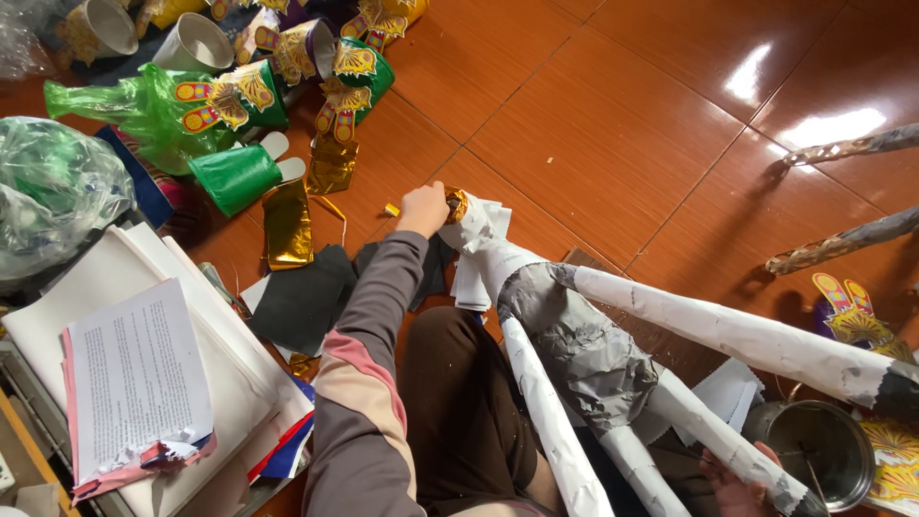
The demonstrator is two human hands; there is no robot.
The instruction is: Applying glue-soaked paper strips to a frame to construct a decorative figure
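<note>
A person sits on a glossy red-brown tiled floor (613, 124) with a paper-wrapped figure (584, 354) lying across the lap, its body crumpled grey and white, its four long rolled legs fanning out toward three and five o'clock. The left hand (424, 209), at the end of a striped grey, pink and cream sleeve (369, 383), sits just above the middle of the frame with its fingers curled shut on the figure's narrow end, where a scrap of gold foil (457, 203) touches the knuckles. The right hand (735, 483), low at five o'clock, grips one of the white legs near its tip, fingers partly hidden beneath it. Just beside that hand, a round metal tin (823, 450) stands open. At eleven o'clock lies a heap of green paper cups (236, 175) trimmed with gold ornaments, with a crumpled gold sheet (287, 225) near them. At eight o'clock a stack of white paper (144, 373) rests, and black sheets (306, 297) lie between it and the sleeve.
</note>
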